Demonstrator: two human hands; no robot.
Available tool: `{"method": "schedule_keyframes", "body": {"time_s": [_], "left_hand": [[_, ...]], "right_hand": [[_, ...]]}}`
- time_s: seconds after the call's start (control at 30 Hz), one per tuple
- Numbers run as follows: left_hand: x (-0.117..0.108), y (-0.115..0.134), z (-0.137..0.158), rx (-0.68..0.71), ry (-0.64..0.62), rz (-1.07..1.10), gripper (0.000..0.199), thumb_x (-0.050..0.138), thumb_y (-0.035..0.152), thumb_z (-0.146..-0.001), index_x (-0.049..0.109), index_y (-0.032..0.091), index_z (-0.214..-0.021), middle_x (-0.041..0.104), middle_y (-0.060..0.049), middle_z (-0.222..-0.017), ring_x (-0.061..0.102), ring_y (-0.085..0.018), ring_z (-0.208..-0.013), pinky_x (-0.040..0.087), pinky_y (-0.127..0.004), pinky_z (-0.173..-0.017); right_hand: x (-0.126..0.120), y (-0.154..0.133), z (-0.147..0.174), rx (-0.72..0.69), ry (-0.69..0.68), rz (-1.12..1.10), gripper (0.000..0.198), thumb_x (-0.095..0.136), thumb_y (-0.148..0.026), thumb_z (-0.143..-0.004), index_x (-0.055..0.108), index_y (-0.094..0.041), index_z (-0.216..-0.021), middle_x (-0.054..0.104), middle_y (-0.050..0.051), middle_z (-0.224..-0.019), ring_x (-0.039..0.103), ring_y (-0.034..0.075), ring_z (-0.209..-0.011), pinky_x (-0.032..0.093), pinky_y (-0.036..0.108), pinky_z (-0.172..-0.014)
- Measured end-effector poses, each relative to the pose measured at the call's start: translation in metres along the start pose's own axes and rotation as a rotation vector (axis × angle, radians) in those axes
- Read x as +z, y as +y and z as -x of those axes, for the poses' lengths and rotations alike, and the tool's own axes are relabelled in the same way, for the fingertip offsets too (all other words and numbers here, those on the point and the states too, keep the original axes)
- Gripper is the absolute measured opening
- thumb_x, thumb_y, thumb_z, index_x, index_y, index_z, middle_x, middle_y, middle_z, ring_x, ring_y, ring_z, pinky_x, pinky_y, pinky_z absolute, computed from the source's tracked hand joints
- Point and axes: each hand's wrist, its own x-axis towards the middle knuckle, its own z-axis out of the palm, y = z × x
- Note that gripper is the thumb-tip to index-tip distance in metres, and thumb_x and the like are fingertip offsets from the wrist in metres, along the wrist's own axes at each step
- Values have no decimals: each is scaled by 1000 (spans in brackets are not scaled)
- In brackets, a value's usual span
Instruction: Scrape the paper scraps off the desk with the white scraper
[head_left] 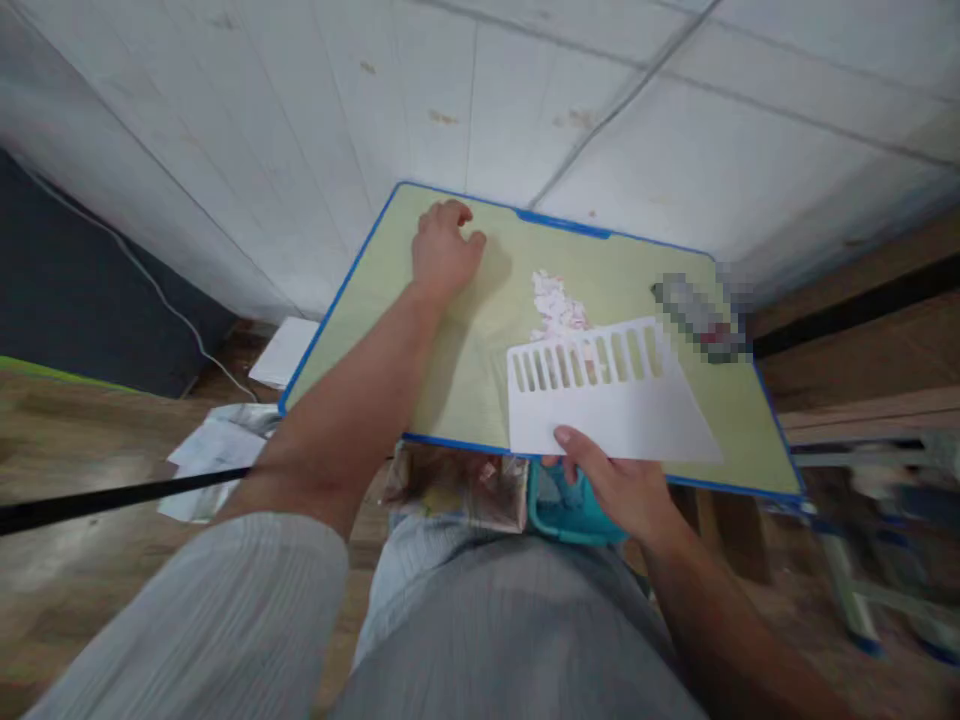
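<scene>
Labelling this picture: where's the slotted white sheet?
Right of centre in the head view, the slotted white sheet is in the right hand, by the pale scraps.

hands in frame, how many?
2: the left hand is over the far left part of the tabletop; the right hand grips the slotted white sheet at the near edge.

- White panelled wall (300,120), grey cable (649,75) running down it
- Dark panel (82,290) at left, pale cord (160,292) across it
- White papers (217,447) on wooden floor (75,610)
- Pixelated object (701,318) at right
</scene>
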Motion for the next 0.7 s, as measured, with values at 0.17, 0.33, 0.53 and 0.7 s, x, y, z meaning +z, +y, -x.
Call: {"method": "schedule_keyframes", "body": {"time_s": [0.17, 0.33, 0.53, 0.7], "left_hand": [[3, -6, -1, 25, 27, 54, 32, 78, 12, -92, 73, 30, -118, 74, -10, -133, 65, -38, -141, 51, -58, -130], [5, -5, 0, 41, 76, 58, 28, 78, 13, -92, 72, 30, -114, 75, -11, -127, 67, -39, -135, 54, -61, -127], [3, -3, 1, 18, 63, 67, 28, 77, 13, -92, 72, 28, -115, 75, -11, -129, 66, -38, -138, 53, -58, -128], [3, -3, 1, 20, 73, 77, 29, 77, 11, -91, 72, 28, -114, 75, -11, -127, 66, -38, -137, 52, -58, -129]], "right_hand": [[-3, 2, -6, 52, 180, -206, 54, 81, -71, -102, 78, -24, -76, 80, 7, -68, 68, 21, -50, 60, 37, -55], [-18, 8, -34, 44, 501, -132, 42, 88, -56, -92, 73, -24, -71, 75, 4, -63, 66, 19, -51, 59, 33, -53], [-20, 5, -61, 54, 524, -52, 39, 82, -56, -87, 71, -25, -66, 75, 5, -63, 67, 20, -53, 61, 36, -58], [-19, 9, -67, 74, 501, 19, 47, 78, -61, -90, 66, -27, -60, 72, 5, -60, 71, 22, -58, 64, 39, -68]]}}
